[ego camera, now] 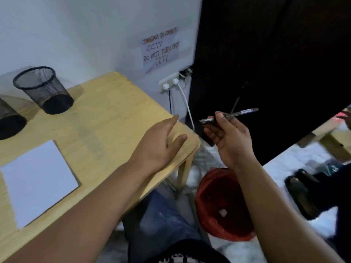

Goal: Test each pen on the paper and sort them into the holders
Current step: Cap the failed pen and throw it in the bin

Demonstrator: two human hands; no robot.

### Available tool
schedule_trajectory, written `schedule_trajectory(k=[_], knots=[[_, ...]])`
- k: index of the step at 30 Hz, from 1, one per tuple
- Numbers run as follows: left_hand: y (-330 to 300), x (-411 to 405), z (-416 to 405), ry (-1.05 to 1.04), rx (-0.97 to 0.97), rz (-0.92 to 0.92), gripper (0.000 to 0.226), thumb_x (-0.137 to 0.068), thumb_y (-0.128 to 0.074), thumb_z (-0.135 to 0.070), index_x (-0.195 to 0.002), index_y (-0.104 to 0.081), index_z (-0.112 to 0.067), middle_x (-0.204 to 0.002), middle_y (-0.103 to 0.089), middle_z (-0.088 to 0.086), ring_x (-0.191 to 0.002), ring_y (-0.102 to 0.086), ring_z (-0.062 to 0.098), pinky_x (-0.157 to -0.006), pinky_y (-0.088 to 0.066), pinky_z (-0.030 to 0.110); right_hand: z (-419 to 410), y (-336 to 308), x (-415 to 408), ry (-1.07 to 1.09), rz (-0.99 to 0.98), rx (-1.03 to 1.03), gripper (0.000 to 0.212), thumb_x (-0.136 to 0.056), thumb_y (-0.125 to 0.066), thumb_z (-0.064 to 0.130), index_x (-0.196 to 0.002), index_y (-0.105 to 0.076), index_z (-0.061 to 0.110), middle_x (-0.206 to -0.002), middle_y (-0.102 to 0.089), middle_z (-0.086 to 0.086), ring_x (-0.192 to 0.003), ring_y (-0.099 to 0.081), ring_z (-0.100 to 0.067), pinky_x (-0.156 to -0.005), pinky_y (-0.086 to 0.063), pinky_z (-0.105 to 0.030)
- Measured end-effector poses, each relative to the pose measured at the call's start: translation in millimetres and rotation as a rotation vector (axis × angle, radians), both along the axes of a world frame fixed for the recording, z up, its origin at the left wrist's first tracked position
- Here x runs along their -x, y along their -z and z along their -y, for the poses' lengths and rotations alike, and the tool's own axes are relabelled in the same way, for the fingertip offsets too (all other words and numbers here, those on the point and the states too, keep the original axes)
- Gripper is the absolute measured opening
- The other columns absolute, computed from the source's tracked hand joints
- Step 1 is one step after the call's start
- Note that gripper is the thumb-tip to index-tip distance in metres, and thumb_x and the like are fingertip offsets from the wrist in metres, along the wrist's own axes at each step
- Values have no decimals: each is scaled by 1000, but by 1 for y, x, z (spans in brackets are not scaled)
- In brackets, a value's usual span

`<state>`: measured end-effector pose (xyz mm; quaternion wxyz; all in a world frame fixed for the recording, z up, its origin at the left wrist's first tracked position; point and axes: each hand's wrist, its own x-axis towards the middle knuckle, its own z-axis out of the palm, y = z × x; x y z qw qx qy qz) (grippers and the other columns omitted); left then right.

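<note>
**Pen in hand, off the table's right corner**

Right hand pinches a dark pen, held level beyond the table corner. Left hand lies relaxed, fingers straight, over that corner. Pen looks light, stiff, smooth; a mid-barrel grip seems best. Paper and mesh holders sit left on the table.

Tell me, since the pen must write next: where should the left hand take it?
Judging by its pose: the pen lies level in the right hand, its right part bare. The left hand could pinch that bare part from above.
</note>
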<state>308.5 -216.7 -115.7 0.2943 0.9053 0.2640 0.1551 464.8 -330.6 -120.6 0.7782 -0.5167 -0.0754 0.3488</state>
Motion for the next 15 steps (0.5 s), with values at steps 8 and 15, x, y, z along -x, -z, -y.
schedule_trajectory(k=[8,15], knots=[[30,-17,4,261,-351,-372,72,-96,-13,-56,-153,-12,-12,-162,-8,5,-149,1,27,-120,-5,40,95,103,-49,132,37,579,14,-90,-70,16,-95,-70,3,-82,-77,-14,-66,-73,-17,-64,-59,-29],[31,-15,2,250,-367,-366,69,-98,-19,-54,-153,-10,-14,-163,-4,2,-149,4,24,-120,-3,39,126,190,-35,65,-98,863,19,-87,-74,19,-83,-68,1,-85,-75,-21,-75,-75,-31,-81,-61,-45]])
